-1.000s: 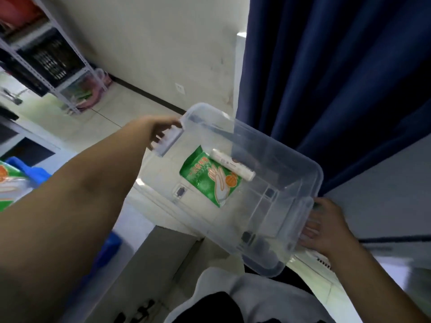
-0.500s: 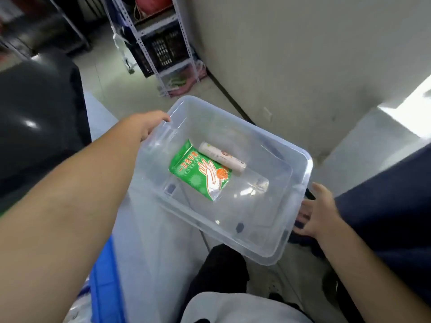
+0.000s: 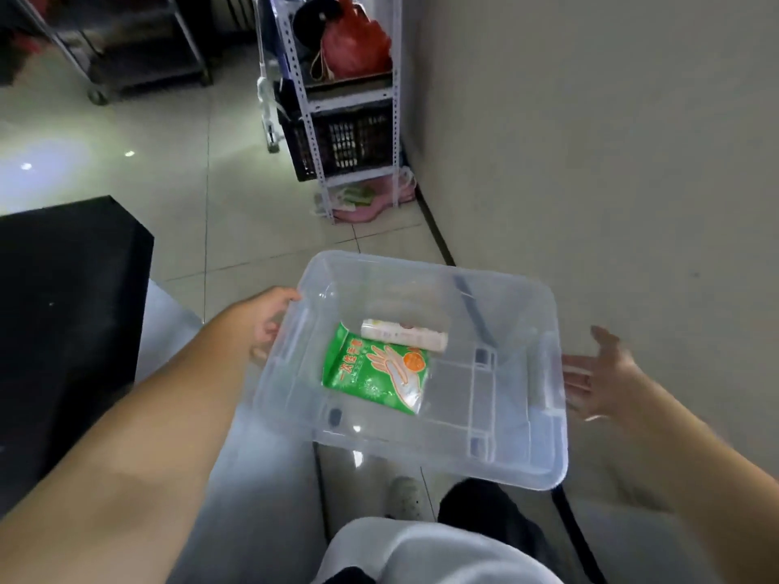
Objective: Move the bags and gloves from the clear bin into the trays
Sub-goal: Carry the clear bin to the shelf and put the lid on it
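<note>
Fingers [image 3: 269, 330] of left hand [image 3: 263, 320] grip clear plastic bin [image 3: 543, 461]; right hand [image 3: 603, 373] spread, just beside rim; green glove packet [image 3: 375, 370] inside, apart.

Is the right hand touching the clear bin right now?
Apart. In the head view the right hand is spread open beside the clear bin, with a strip of wall showing between its fingertips and the bin's rim.

There is 1 clear bin [image 3: 421, 284]. Inside it are 2 things: 1 green glove pack [image 3: 375, 373] and 1 white roll [image 3: 402, 334]. 2 hands show, 1 left hand [image 3: 265, 318] and 1 right hand [image 3: 603, 373]. Far behind stands 1 shelf [image 3: 354, 94] with 1 black crate [image 3: 341, 141].
</note>
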`<action>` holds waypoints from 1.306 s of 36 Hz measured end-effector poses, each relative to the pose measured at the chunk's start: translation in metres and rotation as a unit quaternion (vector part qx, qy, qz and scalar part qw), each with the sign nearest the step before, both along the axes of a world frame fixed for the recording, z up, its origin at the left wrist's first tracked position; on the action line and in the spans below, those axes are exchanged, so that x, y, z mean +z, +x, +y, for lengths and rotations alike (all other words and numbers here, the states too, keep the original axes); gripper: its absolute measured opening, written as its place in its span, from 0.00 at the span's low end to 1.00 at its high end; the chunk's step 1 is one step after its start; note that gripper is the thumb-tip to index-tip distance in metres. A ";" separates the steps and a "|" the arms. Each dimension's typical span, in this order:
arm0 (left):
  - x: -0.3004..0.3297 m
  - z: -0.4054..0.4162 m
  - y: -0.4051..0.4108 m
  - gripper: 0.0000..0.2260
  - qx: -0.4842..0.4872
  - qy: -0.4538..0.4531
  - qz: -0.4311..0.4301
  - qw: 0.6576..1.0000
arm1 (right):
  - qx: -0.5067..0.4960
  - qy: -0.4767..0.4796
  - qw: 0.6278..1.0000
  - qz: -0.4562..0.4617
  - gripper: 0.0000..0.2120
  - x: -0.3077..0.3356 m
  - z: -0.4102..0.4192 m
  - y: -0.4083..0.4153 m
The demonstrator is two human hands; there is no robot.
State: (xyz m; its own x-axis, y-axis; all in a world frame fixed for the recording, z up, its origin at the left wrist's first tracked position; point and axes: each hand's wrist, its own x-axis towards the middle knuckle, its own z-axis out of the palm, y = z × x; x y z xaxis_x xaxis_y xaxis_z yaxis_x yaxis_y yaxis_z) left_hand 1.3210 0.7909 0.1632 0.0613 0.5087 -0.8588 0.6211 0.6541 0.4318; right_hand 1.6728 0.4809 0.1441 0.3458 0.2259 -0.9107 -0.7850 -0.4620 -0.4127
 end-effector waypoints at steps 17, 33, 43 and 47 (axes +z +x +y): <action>-0.056 0.251 0.037 0.22 0.228 -0.030 -0.096 0.968 | 0.199 -0.008 0.979 0.043 0.40 -0.037 0.384 0.174; -0.040 0.475 -0.074 0.22 0.436 0.008 -0.104 0.894 | 0.379 0.006 0.925 0.009 0.35 -0.038 0.828 0.087; -0.047 0.683 -0.175 0.18 0.483 0.016 -0.112 0.868 | 0.409 -0.007 0.912 -0.012 0.38 -0.022 1.064 -0.030; -0.034 0.780 -0.203 0.18 0.482 0.019 -0.113 0.869 | 0.401 0.001 0.916 -0.009 0.38 0.001 1.153 -0.058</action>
